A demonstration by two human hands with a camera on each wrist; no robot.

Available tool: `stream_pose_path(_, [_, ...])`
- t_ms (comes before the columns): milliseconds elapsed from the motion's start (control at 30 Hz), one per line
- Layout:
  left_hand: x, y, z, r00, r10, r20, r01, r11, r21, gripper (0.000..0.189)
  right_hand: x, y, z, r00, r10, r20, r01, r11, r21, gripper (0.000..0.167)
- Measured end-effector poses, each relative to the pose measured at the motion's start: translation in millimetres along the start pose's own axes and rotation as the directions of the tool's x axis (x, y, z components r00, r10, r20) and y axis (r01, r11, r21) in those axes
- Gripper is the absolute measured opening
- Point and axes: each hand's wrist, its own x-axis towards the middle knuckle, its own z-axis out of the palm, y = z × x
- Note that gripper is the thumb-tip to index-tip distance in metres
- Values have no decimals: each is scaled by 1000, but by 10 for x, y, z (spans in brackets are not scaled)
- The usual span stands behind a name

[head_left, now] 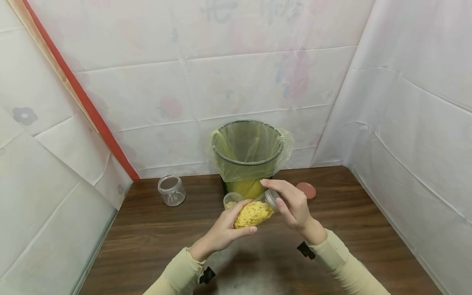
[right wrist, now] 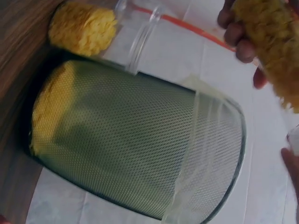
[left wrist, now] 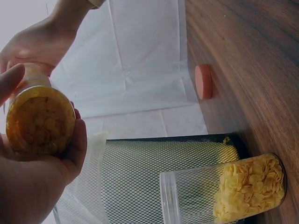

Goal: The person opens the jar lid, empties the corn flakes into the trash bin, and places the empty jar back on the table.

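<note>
A clear jar of yellow flakes [head_left: 254, 214] lies tilted on its side in my left hand [head_left: 225, 229], its mouth to the right. The fingers and thumb curl round the body, and the jar's round base [left wrist: 40, 120] faces the left wrist view. My right hand [head_left: 295, 205] is at the mouth [head_left: 272, 199], fingers extended past the rim and thumb beside it. Just beyond the held jar, a second clear jar [left wrist: 250, 189] of yellow flakes stands upright beside the mesh bin [right wrist: 121, 135]; the head view shows only part of it.
The bin has a pale yellow bag [head_left: 228, 166] folded over its rim, and yellow shows low through the mesh. An empty clear jar [head_left: 173, 194] stands on the left of the wooden table [head_left: 140, 246]. At the right lies a pink lid [head_left: 306, 190]. White sheets [head_left: 155, 94] surround the table.
</note>
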Motion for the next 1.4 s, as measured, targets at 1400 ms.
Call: stream_pose_path(1400, [-40, -53, -65, 983, -184, -12, 179, 968, -178, 61, 292, -317, -155, 891, 377, 253, -433, 875, 217, 32])
